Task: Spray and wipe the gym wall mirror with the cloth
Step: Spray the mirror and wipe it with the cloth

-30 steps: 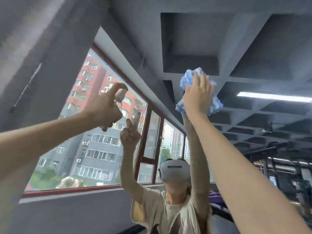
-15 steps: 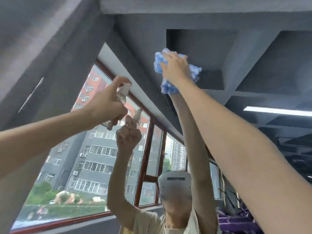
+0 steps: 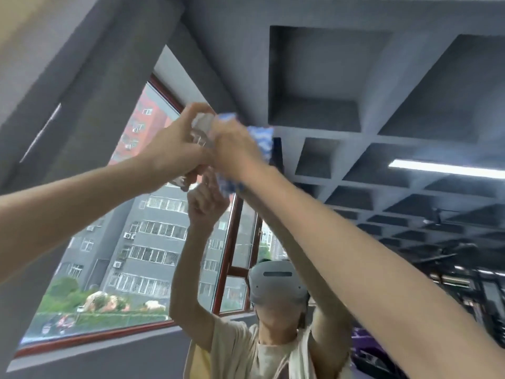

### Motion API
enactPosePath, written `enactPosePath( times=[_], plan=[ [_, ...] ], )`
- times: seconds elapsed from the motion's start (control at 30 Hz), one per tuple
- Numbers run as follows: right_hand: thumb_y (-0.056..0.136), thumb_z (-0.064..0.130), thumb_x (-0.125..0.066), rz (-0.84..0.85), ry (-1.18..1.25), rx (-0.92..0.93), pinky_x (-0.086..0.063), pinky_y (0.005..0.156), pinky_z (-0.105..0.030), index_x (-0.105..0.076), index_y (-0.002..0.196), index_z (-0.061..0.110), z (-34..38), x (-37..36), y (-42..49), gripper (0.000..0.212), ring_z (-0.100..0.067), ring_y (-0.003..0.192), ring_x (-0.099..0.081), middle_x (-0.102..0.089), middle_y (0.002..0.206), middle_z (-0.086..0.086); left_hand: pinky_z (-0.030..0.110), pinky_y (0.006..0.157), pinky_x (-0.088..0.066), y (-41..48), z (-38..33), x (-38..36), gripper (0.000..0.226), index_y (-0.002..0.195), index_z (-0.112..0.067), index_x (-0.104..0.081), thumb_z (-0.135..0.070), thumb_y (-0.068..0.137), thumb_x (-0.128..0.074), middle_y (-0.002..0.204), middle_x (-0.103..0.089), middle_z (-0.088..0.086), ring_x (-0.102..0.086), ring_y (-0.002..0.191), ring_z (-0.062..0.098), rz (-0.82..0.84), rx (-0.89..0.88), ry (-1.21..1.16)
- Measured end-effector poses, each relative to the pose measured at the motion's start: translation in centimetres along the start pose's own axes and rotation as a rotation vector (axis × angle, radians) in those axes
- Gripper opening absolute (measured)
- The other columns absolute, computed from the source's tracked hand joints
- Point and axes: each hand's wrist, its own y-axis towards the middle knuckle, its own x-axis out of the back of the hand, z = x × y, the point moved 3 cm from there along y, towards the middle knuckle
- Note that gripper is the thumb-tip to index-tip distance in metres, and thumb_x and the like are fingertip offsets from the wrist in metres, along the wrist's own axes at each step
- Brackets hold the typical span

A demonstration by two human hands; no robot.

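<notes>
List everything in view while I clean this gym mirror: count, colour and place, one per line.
Wall mirror: one, reflective, filling most of the view.
Clear plastic spray bottle: one, transparent, centre, in the left hand.
Fluffy blue-and-white cloth: one, against the mirror under the right hand.
Red-brown framed window: one, reflected, lower left.
Ceiling strip light: one, white, reflected at right.
White headset: one, on the reflected person, bottom centre.
Left hand: one, grips the bottle.
Right hand: one, on the cloth; fingers blurred.
</notes>
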Motion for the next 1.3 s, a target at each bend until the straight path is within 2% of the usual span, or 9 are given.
enactPosePath(
  times=[0.07,0.23,0.33,0.5,0.7,0.9,1.07,1.17,1.3],
  plan=[
    [0.097,0.018,-0.046,-0.018,0.031,0.077,-0.026,0.107,-0.033,-0.055,0.131,0.008,-0.2,-0.1,-3.6,0.037,-0.026,0.127,-0.049,-0.056,0.134,-0.011,0.03,0.04,-0.046,-2.1,-0.3,-0.3,0.06,0.107,-0.045,-0.044,-0.009,0.06,-0.054,0.062,-0.059,0.012,-0.051,0.045,0.022,0.02,-0.004,0.009],
    [0.103,0.032,-0.036,-0.236,-0.081,-0.53,-0.011,0.119,-0.042,-0.027,0.152,0.015,-11.3,3.6,-10.7,0.053,-0.028,0.147,-0.021,-0.028,0.158,-0.007,0.044,0.045,-0.052,-9.7,-0.8,-2.1,0.073,0.125,-0.036,-0.039,0.015,0.076,-0.055,0.075,-0.06,0.026,-0.055,0.047,0.026,0.111,-0.029,0.08],
    [0.093,0.021,-0.043,-0.262,0.003,-0.311,-0.027,0.115,-0.049,-0.049,0.142,0.013,-1.8,-0.2,-16.3,0.05,-0.033,0.139,-0.037,-0.043,0.149,-0.012,0.042,0.038,-0.051,-14.6,-0.4,-3.9,0.077,0.129,-0.034,-0.039,0.013,0.07,-0.056,0.066,-0.06,0.019,-0.053,0.037,0.022,0.114,-0.018,0.161],
    [0.099,0.01,-0.036,0.058,0.231,0.282,-0.039,0.107,-0.046,-0.063,0.128,0.014,11.1,-3.2,-31.8,0.04,-0.031,0.128,-0.049,-0.056,0.138,-0.012,0.043,0.038,-0.051,-19.6,-0.5,-5.2,0.076,0.13,-0.036,-0.038,0.012,0.072,-0.05,0.068,-0.058,0.014,-0.059,0.045,0.035,0.122,0.015,0.177],
    [0.093,0.007,-0.041,-0.282,0.043,-0.458,-0.024,0.118,-0.045,-0.042,0.146,0.016,-1.9,1.8,-28.8,0.054,-0.03,0.141,-0.035,-0.04,0.152,-0.01,0.041,0.037,-0.051,-24.7,0.7,-6.0,0.078,0.13,-0.037,-0.037,0.014,0.072,-0.049,0.066,-0.055,0.008,-0.056,0.044,0.036,0.173,0.079,0.2],
    [0.085,0.0,-0.052,-0.006,0.148,0.171,-0.016,0.118,-0.04,-0.042,0.139,0.016,15.7,-4.6,-44.6,0.057,-0.034,0.13,-0.049,-0.051,0.143,-0.014,0.027,0.049,-0.042,-36.6,3.6,-8.7,0.075,0.139,-0.033,-0.034,-0.02,0.066,-0.045,0.063,-0.053,0.002,-0.048,0.044,0.008,0.257,0.202,0.272],
    [0.091,0.002,-0.047,-0.154,-0.003,-0.052,-0.016,0.118,-0.037,-0.044,0.143,0.014,10.8,-2.3,-44.8,0.053,-0.03,0.135,-0.044,-0.046,0.147,-0.012,0.035,0.067,-0.046,-48.7,4.4,-13.2,0.084,0.129,-0.049,-0.026,0.005,0.068,-0.05,0.065,-0.052,-0.02,-0.036,0.069,0.015,0.469,0.201,0.357],
    [0.097,0.006,-0.044,-0.179,0.017,-0.294,-0.01,0.121,-0.038,-0.037,0.148,0.016,10.8,-1.8,-47.2,0.052,-0.029,0.142,-0.033,-0.038,0.153,-0.01,0.035,0.064,-0.042,-53.0,4.8,-15.4,0.077,0.127,-0.045,-0.03,0.006,0.072,-0.049,0.064,-0.045,-0.011,-0.035,0.068,0.017,0.459,0.268,0.331],
    [0.096,0.005,-0.053,-0.106,-0.02,-0.199,-0.024,0.119,-0.042,-0.044,0.144,0.018,14.7,-2.6,-54.1,0.05,-0.025,0.141,-0.033,-0.043,0.15,-0.009,0.039,0.066,-0.047,-55.6,5.3,-16.2,0.076,0.118,-0.047,-0.023,0.007,0.072,-0.05,0.076,-0.046,-0.006,-0.04,0.067,0.025,0.517,0.309,0.301]
  ],
)
